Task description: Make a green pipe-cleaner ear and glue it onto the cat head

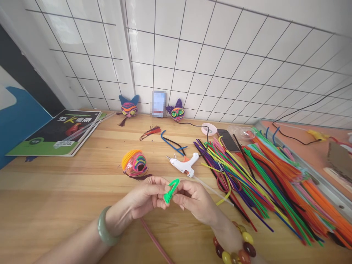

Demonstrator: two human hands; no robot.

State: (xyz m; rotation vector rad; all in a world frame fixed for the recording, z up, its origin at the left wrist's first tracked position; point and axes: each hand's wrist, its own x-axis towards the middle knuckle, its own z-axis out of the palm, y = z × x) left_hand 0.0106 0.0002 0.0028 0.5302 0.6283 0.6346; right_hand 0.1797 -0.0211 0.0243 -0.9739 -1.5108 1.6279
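Note:
A bright green pipe cleaner [171, 190], bent into a loop with a coiled lower end, is pinched between both hands above the table. My left hand [151, 194] grips its coiled part with thumb and fingers. On the loop's right side, my right hand [192, 196] has its fingertips closed at the pipe cleaner. Just beyond the hands sits a round ornament [134, 163] wrapped partly in orange, pink and blue pipe cleaners, with a dark tassel beneath. A white glue gun [183, 164] with an orange trigger lies behind my right hand.
Many coloured pipe cleaners [239, 176] spread across the right, with red-handled scissors [222, 179] among them. Two eared ornaments [129, 107] and a phone with a lit screen [158, 104] stand by the tiled wall. A book [63, 128] lies left; a dark phone [228, 140] lies right.

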